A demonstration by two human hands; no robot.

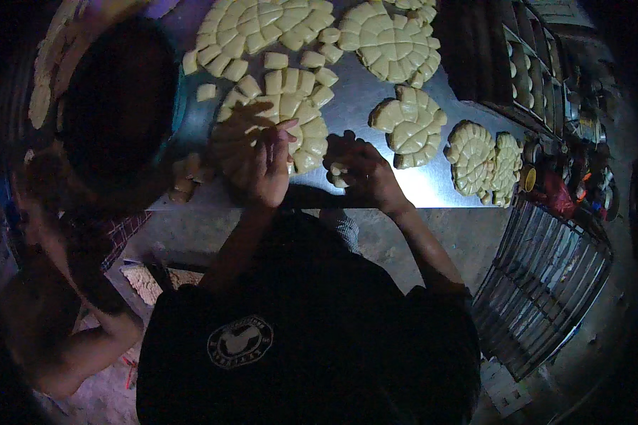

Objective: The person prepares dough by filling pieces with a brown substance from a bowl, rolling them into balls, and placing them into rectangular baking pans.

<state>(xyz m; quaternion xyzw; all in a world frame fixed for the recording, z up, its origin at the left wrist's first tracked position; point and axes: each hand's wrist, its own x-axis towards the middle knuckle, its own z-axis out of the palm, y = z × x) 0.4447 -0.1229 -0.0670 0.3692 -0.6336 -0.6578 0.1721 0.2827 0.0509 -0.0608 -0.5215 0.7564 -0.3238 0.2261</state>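
Note:
My left hand [273, 163] is over a large round cluster of cut dough pieces [305, 99], fingers loosely bent and apart, with nothing visible in it. My right hand [358, 170] sits just right of that cluster, fingers curled round a small pale dough piece [338, 174] that is partly hidden in shadow. A smaller dough cluster [407, 124] lies beyond the right hand on the metal table [446, 187]. A few loose squares [205, 92] lie at the back left of the big cluster.
More dough clusters [468, 156] cover the back and right. A large dark tub [113, 99] stands left. Another person's arm [99, 333] is at lower left. Wooden racks [517, 64] stand back right, cluttered items [567, 177] right, and a metal grate [539, 283] below.

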